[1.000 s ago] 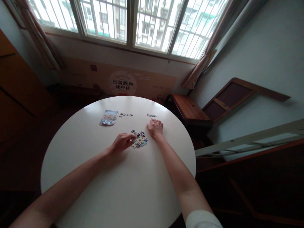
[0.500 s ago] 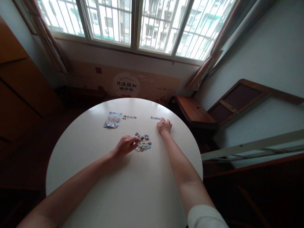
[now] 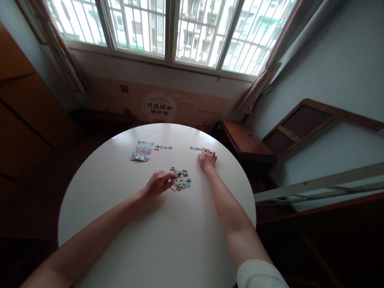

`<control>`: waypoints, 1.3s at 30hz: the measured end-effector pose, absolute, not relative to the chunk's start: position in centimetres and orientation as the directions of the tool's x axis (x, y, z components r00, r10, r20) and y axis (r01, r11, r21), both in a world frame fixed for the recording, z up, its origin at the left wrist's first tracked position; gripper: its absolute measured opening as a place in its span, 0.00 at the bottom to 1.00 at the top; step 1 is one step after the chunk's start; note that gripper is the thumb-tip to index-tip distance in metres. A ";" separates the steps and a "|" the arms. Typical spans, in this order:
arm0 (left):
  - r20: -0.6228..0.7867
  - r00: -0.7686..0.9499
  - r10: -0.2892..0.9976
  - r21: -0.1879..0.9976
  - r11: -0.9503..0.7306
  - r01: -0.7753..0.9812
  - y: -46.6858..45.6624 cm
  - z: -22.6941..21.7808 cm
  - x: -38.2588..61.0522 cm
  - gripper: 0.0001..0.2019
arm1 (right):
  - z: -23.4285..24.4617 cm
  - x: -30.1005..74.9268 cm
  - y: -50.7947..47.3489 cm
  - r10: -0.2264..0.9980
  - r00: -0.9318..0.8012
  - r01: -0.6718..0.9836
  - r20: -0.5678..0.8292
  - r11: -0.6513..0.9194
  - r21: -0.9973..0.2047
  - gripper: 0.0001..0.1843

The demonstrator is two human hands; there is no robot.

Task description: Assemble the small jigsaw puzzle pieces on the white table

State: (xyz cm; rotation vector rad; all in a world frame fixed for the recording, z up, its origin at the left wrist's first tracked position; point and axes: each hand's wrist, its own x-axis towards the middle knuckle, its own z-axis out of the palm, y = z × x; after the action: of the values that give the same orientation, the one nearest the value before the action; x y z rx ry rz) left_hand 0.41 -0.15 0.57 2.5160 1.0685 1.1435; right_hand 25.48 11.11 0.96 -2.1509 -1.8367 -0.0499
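Observation:
A small heap of loose jigsaw pieces (image 3: 181,179) lies near the middle of the round white table (image 3: 126,224). My left hand (image 3: 159,182) rests at the heap's left edge, fingers pinched together on something too small to make out. My right hand (image 3: 207,158) lies knuckles up beyond the heap on the right, fingers curled, its tips at the right end of a short joined row of pieces (image 3: 196,148). A second joined row (image 3: 163,147) lies further left, beside a colourful picture card (image 3: 142,151).
A dark wooden side table (image 3: 244,141) stands just past the round table's right rim. Framed wooden panels (image 3: 303,124) lean on the right wall. A printed cardboard sheet (image 3: 159,107) stands under the barred window. A wooden cabinet (image 3: 24,112) fills the left.
My right hand has moved away from the heap up to the short joined row at the far right. The left hand stays at the heap's edge. The view has shifted slightly.

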 end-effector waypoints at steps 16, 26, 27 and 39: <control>0.564 0.405 0.720 0.470 -0.683 0.560 0.0 0.6 0.5 0.08 | 1.8 25.2 8.8 0.892 0.257 0.875 0.372 -0.051 -0.482 0.18; 0.561 0.205 0.802 0.553 -0.547 0.629 0.1 0.6 0.4 0.11 | 1.9 20.9 1.3 0.927 -0.090 0.842 0.364 0.266 -0.469 0.13; 0.552 0.192 0.811 0.561 -0.532 0.634 0.1 0.6 0.4 0.11 | 1.6 20.8 1.1 0.925 -0.080 0.840 0.370 0.263 -0.474 0.12; 0.408 0.186 0.894 0.572 -0.409 0.711 1.1 1.0 -1.4 0.12 | 0.6 21.2 1.0 0.929 -0.100 0.799 0.357 0.289 -0.528 0.10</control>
State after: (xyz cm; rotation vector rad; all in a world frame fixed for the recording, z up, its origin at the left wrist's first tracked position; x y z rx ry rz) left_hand -1.40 1.13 1.04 2.2087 1.5369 1.0401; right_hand 21.16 0.98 0.59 -1.5426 -1.9279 0.2639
